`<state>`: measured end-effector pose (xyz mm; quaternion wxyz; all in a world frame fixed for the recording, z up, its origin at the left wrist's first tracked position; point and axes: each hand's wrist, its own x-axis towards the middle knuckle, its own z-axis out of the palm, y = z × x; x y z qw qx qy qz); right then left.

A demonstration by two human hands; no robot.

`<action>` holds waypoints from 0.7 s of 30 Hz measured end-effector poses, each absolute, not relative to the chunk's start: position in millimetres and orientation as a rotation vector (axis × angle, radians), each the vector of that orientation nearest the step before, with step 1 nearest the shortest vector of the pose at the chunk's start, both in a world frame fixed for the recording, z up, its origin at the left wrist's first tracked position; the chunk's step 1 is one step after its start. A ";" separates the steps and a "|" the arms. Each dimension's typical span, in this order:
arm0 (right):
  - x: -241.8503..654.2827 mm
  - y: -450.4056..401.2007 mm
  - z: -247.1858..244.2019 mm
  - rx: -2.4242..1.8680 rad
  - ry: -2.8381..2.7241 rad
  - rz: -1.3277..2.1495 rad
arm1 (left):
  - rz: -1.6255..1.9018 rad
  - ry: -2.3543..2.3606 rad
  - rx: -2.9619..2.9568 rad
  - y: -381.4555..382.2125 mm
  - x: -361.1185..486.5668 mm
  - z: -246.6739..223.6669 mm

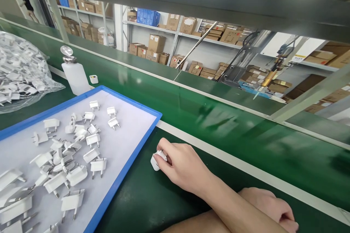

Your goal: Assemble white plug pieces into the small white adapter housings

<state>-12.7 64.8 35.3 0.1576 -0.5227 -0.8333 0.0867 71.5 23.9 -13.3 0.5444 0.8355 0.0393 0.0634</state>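
Note:
My right hand (186, 165) reaches in from the lower right, thumb and fingers closed around a white plug charger (155, 161). Metal prong tips show beside the fingers, and the charger is at the dark green bench surface, just right of the tray. Beneath my right forearm, my left hand (269, 204) is crossed over to the right side. Its fingers are curled, and whatever they hold, if anything, is hidden. A blue-rimmed tray (131, 164) on the left carries many loose white two-pin plug pieces (72, 200), piled mostly toward its near left.
A clear bag (24, 69) full of white plug pieces lies at the left. Beside it stands a white pump bottle (76, 74), with a small white part (93, 79) nearby. A green conveyor belt (191, 105) runs behind. A frame beam (175, 3) crosses overhead.

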 end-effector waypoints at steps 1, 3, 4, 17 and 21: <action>-12.8 65.3 35.1 -1.513 -2.380 0.260 | 0.135 0.084 1.994 25.3 69.3 -9.7; -13.3 66.1 34.7 -1.535 -2.365 0.272 | 0.126 0.085 2.005 26.3 66.2 -5.4; -13.5 66.3 34.4 -1.534 -2.357 0.268 | 0.127 0.086 2.006 26.0 65.4 -4.8; -17.1 69.0 30.8 -1.572 -2.274 0.240 | 0.195 0.092 1.915 23.8 67.8 -11.9; -20.8 71.1 32.1 -1.587 -2.328 0.151 | 0.298 0.119 1.870 18.4 75.5 -21.7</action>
